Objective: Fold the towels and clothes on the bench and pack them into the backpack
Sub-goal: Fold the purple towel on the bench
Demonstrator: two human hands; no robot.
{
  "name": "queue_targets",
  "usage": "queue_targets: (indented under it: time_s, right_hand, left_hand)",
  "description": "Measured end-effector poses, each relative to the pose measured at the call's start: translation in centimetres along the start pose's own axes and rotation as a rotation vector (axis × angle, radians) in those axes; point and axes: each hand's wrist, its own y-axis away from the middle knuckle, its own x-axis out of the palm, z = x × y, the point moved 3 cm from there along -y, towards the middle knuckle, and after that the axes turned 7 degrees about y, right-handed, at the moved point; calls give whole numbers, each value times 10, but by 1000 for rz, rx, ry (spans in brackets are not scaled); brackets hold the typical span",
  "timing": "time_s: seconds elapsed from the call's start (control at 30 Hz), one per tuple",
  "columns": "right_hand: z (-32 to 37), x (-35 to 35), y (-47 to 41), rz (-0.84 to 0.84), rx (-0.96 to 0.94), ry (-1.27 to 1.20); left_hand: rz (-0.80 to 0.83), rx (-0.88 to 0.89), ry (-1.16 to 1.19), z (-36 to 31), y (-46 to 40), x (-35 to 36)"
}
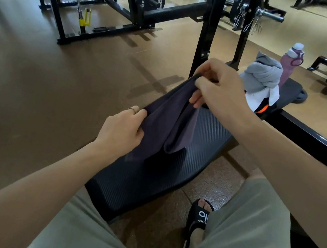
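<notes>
Hands hold a dark purple-grey soft cloth towel (171, 123) up over the black ribbed padded bench (198, 143), prob to line up edges for a fold. Left hand (123, 128) pinches the near edge; right hand (215, 87) pinches the far top edge, so the fabric sags between w/ its low end touching the pad. Grey hooded garment (262, 75) & white cloth (254, 96) wait heaped at the bench's far end, beside a mauve plastic water bottle (290, 61). Backpack not clearly visible.
</notes>
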Motion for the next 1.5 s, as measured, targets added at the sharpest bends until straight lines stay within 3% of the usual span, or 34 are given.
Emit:
queue_targets:
  time_s: [0.33,0.6,0.83,1.0,1.13,1.5]
  right_hand:
    - [-48,-26,-8,-5,15,187]
    - [-74,-32,-5,-22,78,186]
    - [-59,-34,12,173,-144,400]
    - [-67,-35,26,284,-143,469]
    - [-73,-36,24,278,-97,474]
    - [-66,-54,6,265,-98,516]
  left_hand:
    - [43,104,-64,45,11,-8]
    - [-116,322,-237,57,6,-45]
    - [-119,190,-83,73,-1,-69]
    - [-29,183,37,88,-2,-76]
    - [8,221,36,90,-2,-76]
    - [-88,194,-14,81,-4,-87]
